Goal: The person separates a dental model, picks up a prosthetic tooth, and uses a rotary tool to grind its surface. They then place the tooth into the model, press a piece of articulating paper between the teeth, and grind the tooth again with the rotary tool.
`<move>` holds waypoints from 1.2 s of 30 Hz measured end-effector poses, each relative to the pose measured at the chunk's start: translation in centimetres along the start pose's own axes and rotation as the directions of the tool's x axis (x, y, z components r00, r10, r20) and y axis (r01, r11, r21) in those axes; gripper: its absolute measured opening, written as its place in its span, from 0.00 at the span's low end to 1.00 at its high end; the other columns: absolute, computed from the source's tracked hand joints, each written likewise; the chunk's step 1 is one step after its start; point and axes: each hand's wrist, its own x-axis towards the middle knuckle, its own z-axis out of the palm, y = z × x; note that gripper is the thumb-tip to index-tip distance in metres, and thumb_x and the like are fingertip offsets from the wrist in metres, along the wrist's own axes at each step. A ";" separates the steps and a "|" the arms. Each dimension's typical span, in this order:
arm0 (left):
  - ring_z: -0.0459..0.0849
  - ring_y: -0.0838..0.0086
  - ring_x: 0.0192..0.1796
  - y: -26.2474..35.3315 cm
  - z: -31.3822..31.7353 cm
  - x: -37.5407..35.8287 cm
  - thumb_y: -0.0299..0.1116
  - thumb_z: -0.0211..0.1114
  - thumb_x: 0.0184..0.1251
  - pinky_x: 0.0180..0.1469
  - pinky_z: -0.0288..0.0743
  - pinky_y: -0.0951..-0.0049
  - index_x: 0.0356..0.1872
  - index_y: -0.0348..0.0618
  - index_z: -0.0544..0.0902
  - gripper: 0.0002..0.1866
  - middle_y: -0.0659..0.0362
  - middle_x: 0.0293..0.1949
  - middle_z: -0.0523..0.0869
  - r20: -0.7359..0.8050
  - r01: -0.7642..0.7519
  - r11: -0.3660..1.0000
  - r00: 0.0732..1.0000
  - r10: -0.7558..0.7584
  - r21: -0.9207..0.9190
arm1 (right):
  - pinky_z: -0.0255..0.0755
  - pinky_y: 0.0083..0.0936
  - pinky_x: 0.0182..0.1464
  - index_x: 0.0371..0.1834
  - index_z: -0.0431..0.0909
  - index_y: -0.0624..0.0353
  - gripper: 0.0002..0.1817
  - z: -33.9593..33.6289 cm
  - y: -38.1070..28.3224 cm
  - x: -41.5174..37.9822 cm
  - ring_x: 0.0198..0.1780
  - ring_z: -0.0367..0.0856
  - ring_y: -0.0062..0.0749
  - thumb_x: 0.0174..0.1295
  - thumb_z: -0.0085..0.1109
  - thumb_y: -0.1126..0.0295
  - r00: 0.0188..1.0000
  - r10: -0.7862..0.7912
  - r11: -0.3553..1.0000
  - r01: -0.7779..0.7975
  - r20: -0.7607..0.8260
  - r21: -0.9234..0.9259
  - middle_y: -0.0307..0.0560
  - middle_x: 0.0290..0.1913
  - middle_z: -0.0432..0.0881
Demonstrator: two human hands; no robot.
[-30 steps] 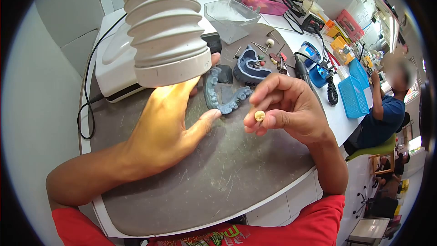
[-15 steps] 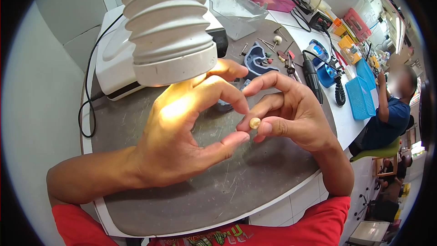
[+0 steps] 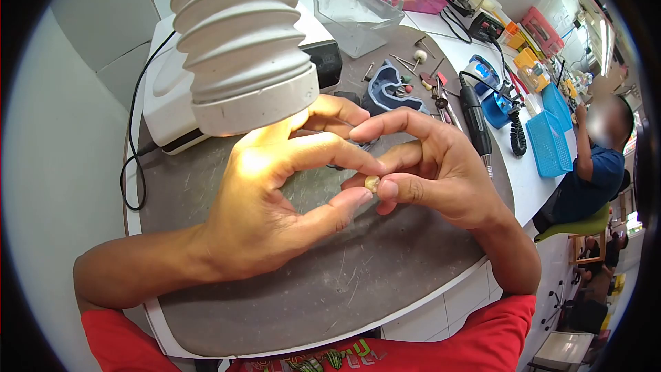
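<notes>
A small yellowish tooth-shaped piece, which looks like a dental crown (image 3: 372,184), is pinched in the fingers of my right hand (image 3: 441,172). From the other side, the thumb and forefinger of my left hand (image 3: 275,186) close on the same crown, the thumb at its lower left edge and the forefinger just above. Both hands are held over the grey work mat (image 3: 330,289). Behind the fingers stands a blue-grey dental model (image 3: 389,93) shaped like an arch, partly hidden by my hands.
A ribbed white suction hose (image 3: 241,41) hangs close above my left hand. Rotary burs (image 3: 420,58) and a black handpiece (image 3: 475,114) lie at the back right. A clear tray (image 3: 358,24), a blue basket (image 3: 549,145) and a seated person (image 3: 595,158) are farther off.
My left thumb and forefinger have closed in on the crown, which was apart from them before. The crown has shifted slightly left and turned in my right fingers.
</notes>
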 end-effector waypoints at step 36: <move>0.83 0.78 0.52 -1.6 -1.4 -1.7 0.28 0.68 0.69 0.52 0.74 0.78 0.53 0.38 0.82 0.13 0.59 0.46 0.86 -0.059 0.348 0.700 0.872 -0.486 -0.624 | 0.52 0.16 0.26 0.36 0.73 0.56 0.13 -4.5 -0.3 -5.0 0.23 0.60 0.10 0.72 0.59 0.58 0.691 -0.440 0.862 0.504 -0.574 -0.055 0.29 0.24 0.64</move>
